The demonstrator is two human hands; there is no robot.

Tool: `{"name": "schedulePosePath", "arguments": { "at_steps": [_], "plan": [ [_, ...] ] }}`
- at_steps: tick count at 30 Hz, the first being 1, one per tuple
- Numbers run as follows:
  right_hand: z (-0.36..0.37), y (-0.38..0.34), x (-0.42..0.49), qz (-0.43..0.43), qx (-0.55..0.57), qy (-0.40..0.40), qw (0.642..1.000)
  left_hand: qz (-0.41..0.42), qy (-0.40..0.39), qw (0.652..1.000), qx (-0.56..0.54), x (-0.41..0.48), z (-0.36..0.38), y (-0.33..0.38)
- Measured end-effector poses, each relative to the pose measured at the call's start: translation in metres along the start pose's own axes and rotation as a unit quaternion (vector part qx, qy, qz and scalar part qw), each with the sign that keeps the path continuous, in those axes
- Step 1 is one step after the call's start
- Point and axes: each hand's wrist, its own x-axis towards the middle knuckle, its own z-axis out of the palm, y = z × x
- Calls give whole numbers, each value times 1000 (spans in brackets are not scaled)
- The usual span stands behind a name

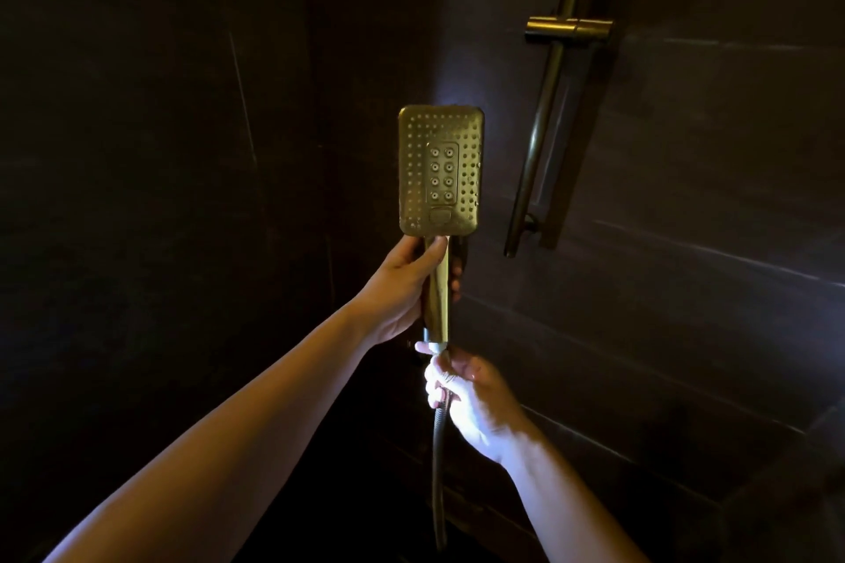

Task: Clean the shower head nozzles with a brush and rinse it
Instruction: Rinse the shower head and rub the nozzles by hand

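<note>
A gold rectangular shower head [440,169] is held upright in the middle of the view, its nozzle face turned toward me. My left hand [407,288] grips its handle just below the head. My right hand [471,402] is closed on the top of the metal hose [439,471], right under the handle's end. The hose hangs straight down into the dark. No brush is in view.
A bronze slider rail [548,105] with an empty holder bracket [569,28] runs along the dark tiled wall to the right of the head. Dark tiles fill the left side and the room is dim.
</note>
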Motion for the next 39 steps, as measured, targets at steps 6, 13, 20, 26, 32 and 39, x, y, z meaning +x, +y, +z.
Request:
{"name": "schedulePosePath", "arguments": {
  "at_steps": [6, 13, 20, 26, 32, 39],
  "plan": [
    [9, -11, -5, 11, 54, -20, 998, 14, -17, 998, 53, -1, 4, 13],
    [13, -20, -7, 16, 97, -42, 994, 28, -19, 999, 37, 2, 10, 18],
    [16, -28, -9, 13, 140, -107, 984, 28, -35, 999, 15, 4, 19, 28],
    [10, -28, -13, 43, 193, -201, 959, -28, -135, 989, -51, 1, 21, 34],
    [1, -32, -2, 26, 217, -157, 963, 25, -44, 998, 22, 7, 31, 26],
    [-2, -23, 2, -3, 142, 2, 990, 70, 71, 995, 24, 13, 25, 0]
  ]
}}
